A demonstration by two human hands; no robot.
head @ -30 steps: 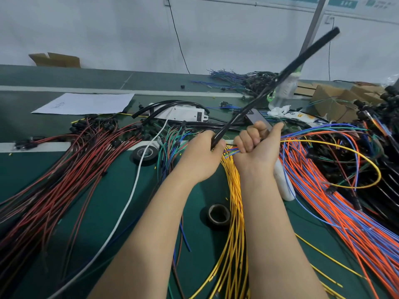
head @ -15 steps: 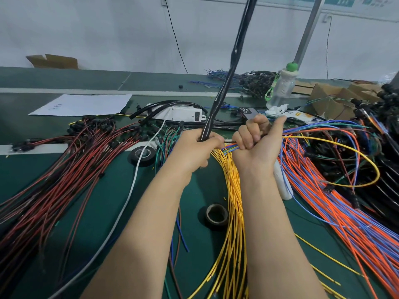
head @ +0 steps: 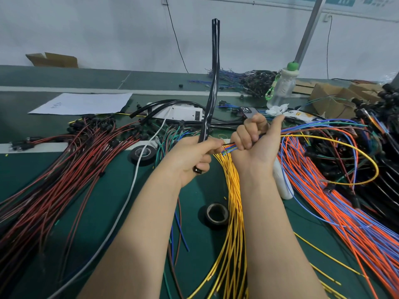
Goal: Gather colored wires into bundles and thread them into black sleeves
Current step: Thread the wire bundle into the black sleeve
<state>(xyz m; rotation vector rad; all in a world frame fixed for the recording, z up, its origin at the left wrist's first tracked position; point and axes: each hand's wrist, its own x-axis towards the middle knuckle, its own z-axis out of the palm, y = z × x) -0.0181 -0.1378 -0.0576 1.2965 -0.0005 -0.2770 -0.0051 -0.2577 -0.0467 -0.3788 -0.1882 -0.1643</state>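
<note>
The left hand (head: 190, 157) clenches its fingers (head: 212, 146) round the sleeve (head: 213, 87), upright above the bench (head: 99, 208); the right hand (head: 255, 147) grasps bundled wires (head: 229, 148), ends just beside the left hand, tails trailing right.

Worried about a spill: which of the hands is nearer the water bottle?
Right. The right hand holds wires just this side of the bottle and a little to its left; the left hand, gripping the sleeve, is farther left.
</note>
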